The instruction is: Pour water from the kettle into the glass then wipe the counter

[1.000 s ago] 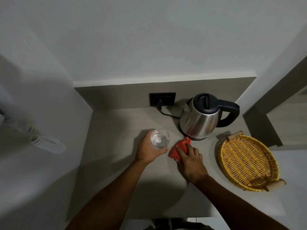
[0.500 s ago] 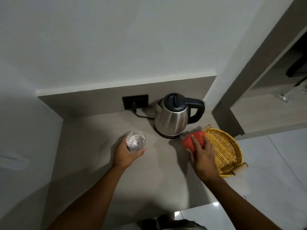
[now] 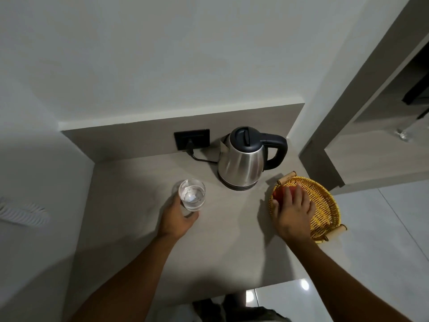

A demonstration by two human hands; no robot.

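A steel kettle (image 3: 243,162) with a black lid and handle stands upright on its base at the back of the grey counter (image 3: 227,247). A clear glass (image 3: 192,194) with water in it stands left of the kettle, and my left hand (image 3: 177,217) wraps around its near side. My right hand (image 3: 293,211) rests over the left part of the yellow wicker basket (image 3: 325,205), covering a red cloth (image 3: 282,194) of which only a small part shows.
A black wall socket (image 3: 192,138) with the kettle's cord plugged in sits on the back panel. White walls close the left and back. The counter's right edge drops to a glossy tiled floor (image 3: 383,240). A coiled white cord (image 3: 22,213) hangs at the far left.
My right hand has carried the red cloth from the counter in front of the kettle rightwards into the wicker basket. My left hand has stayed on the glass.
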